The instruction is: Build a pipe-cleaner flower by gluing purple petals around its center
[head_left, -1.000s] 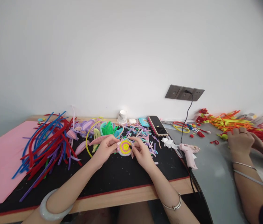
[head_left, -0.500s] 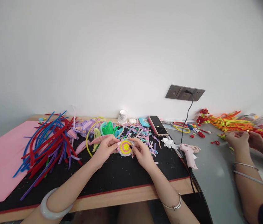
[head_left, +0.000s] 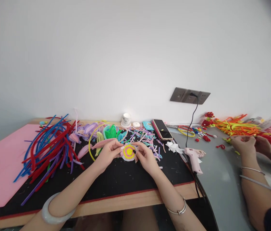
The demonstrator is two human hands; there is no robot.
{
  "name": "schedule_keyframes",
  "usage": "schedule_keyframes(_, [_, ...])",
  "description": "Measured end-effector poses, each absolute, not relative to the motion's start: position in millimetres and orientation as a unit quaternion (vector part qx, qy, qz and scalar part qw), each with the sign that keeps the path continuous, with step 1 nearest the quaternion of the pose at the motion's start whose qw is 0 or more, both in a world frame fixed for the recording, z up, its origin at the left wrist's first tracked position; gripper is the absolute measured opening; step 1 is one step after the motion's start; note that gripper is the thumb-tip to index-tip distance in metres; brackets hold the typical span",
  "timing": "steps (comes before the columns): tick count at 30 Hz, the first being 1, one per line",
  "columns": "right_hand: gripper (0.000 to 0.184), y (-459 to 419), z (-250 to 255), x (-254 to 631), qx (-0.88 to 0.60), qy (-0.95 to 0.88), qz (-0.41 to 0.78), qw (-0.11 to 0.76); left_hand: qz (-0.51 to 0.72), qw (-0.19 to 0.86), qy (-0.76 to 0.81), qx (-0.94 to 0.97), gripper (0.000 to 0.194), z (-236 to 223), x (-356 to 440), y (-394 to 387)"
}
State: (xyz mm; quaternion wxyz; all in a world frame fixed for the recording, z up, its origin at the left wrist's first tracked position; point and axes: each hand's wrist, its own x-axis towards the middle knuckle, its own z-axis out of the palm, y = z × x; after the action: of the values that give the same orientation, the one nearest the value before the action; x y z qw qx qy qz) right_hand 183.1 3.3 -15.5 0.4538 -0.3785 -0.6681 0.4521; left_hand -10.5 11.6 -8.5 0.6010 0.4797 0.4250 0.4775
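L hand (head_left: 110,154) was pinching the L edge of a round fuzzy disc (head_left: 128,152), yellow/pink spiral w/ a pale rim; R hand (head_left: 147,158) had its fingers closed on the R edge. Disc sat btwn both hands, over the front-mid part of the blk mat (head_left: 126,183). Pink looped pc (head_left: 104,143) lay just beyond L hand, green looped pc (head_left: 111,132) farther back. Short pastel bits (head_left: 148,138) were scattered behind R hand.

Far L: tangle of red/blue/purple stems (head_left: 51,144), partly over a pink sheet (head_left: 3,166). Back edge, L to R: wht cup (head_left: 126,118), small wht case (head_left: 136,124), blue pkt (head_left: 148,125), phone (head_left: 163,130) w/ dark screen. Crumpled wht tissue (head_left: 173,147) was near the phone's front end.

R side: pale pink glue gun (head_left: 194,160) lay by the mat's R edge; blk cord (head_left: 192,120) ran from the wall outlet (head_left: 190,95) down twd it. Co-worker's hands (head_left: 244,145) were together at the gray tbl (head_left: 224,173), near orange/yellow stems (head_left: 237,126); what they held, if anything, was too small to tell.
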Motion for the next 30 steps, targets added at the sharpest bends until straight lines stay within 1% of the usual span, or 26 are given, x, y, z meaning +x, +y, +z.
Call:
schedule_keyframes(19, [0.034,2.3,-14.4,183.0,-0.374,-0.659,0.464,0.459,0.484,0.634,0.409,0.443,0.027,-7.9,-9.8,11.1])
schedule_keyframes(30, [0.034,2.5,-15.4,183.7,-0.37,-0.661,0.465,0.458,0.487,0.66,0.398,0.412,0.031,-7.1,-10.0,10.3])
